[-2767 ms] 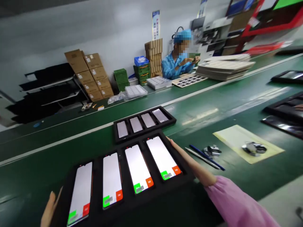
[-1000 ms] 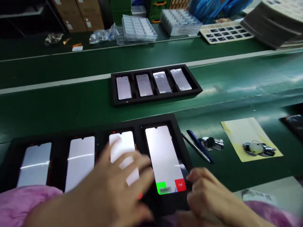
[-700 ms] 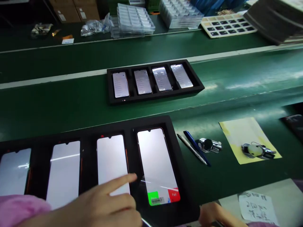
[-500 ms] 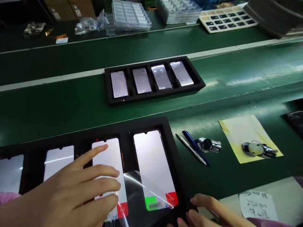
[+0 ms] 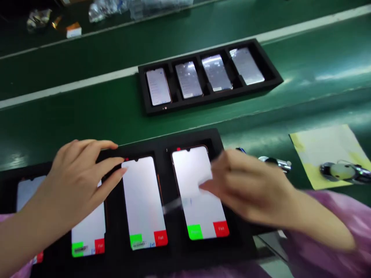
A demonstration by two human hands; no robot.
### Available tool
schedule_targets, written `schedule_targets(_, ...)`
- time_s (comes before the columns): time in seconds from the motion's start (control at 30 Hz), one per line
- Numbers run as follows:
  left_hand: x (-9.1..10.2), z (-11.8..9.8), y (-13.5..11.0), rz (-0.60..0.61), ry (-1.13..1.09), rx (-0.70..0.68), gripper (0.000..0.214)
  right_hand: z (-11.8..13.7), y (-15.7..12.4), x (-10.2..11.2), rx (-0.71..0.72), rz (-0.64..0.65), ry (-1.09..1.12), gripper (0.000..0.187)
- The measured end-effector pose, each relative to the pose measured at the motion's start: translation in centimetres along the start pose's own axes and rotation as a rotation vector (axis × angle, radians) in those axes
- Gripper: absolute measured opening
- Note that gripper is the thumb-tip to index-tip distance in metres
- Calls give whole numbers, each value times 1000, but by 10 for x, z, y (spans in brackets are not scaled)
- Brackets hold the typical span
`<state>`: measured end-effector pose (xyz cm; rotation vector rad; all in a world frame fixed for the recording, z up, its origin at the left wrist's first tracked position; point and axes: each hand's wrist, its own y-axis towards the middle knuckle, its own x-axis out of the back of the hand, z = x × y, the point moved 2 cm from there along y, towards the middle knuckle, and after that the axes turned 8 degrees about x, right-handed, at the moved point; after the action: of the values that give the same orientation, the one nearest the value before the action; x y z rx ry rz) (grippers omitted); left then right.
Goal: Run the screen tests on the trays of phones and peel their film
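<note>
A black tray (image 5: 234,251) in front of me holds several lit phones in a row, with white screens and green and red corner boxes. My right hand (image 5: 246,185), blurred by motion, is above the rightmost phone (image 5: 199,208), its fingers pinched on a clear film (image 5: 174,204) that trails left, faint and smeared, with small blue marks. My left hand (image 5: 78,173) hangs over the tray's left part, fingers apart. Its fingertips are at the top left corner of the neighbouring phone (image 5: 143,200), beside a small red tab (image 5: 126,159). It partly covers another phone (image 5: 88,227).
On the green belt beyond stands a second black tray (image 5: 185,103) with several phones. To the right, a metal clip-like item (image 5: 343,172) lies on yellow-edged paper (image 5: 321,146), near another shiny metal item (image 5: 285,165). Plastic bags (image 5: 107,8) lie at the back.
My right hand has risen from the tray's lower right edge to above the rightmost phone, with the clear film lifted. My left hand has moved left and up off the neighbouring phone's screen.
</note>
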<state>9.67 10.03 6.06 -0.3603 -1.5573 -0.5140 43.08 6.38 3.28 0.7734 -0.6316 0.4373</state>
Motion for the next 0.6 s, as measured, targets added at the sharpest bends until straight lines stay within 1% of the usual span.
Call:
schedule_targets(0.03,0,3,2,15,26,7,29,-9,12,1,-125,-80,59,9)
schedule_targets(0.1,0,7,4,22,33,-6,25,-23,29,3,-363,-273,205,10)
schedule_targets(0.13,0,10,5,21,35,-8,22,-26,34,3,-449,-340,279,12)
schedule_targets(0.17,0,13,6,23,33,-7,21,-26,37,3,-503,-391,341,14)
schedule_targets(0.2,0,17,7,29,28,-7,21,-25,38,4,-529,-421,381,16)
schedule_targets(0.27,1,26,10,58,20,-16,25,-19,37,4,-529,-453,405,17)
schedule_targets(0.37,4,36,18,68,-4,-33,29,-10,32,3,-545,-449,397,16)
schedule_targets(0.5,9,35,27,5,-149,-10,30,-3,29,-2,-528,-446,346,19)
schedule_targets(0.6,13,28,22,-41,-178,-7,27,3,31,-7,-508,-424,301,19)
